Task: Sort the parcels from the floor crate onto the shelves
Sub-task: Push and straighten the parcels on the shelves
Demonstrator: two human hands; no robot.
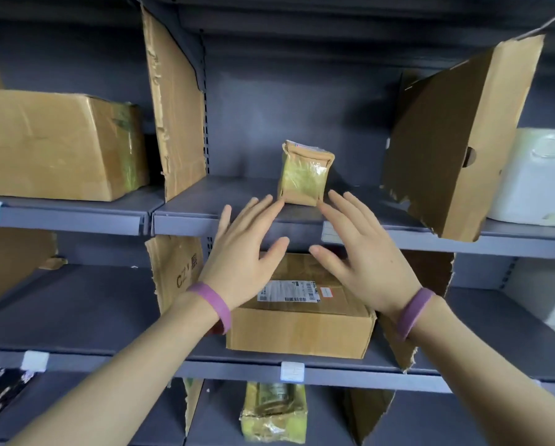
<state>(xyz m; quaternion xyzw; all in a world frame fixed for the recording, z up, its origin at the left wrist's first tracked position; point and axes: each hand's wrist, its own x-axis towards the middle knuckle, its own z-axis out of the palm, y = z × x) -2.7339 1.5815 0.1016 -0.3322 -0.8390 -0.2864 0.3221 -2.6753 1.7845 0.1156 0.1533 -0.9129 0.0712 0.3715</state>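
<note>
- In the head view, a small parcel (305, 173) wrapped in brown paper and yellowish tape stands upright on the upper shelf (224, 194). It is in the middle compartment, a little back from the front edge.
- This compartment is closed on the left by a torn cardboard divider (176, 107), and on the right by a second divider (456, 140) that leans outward.
- The left hand (247, 249) is raised in front of the shelf edge with straight, spread fingers, and it holds nothing. Its longest fingertip comes just beside the lower left corner of the small parcel; I cannot tell if it touches.
- The right hand (363, 252) is in the same manner, flat and wide with the back toward the camera, and also holds nothing. Its fingertips are just beside the lower right corner of the parcel.
- Each wrist carries a purple wristband (213, 304).
- Below the hands, on the middle shelf (76, 310), lies a flat box (301, 329) with a white printed label (289, 291) on top.
- On the lowest shelf in view stands a taped yellow parcel (274, 413).
- To the left, on the upper level, rests a large carton (54, 143). At the far right is a white container (539, 175).
</note>
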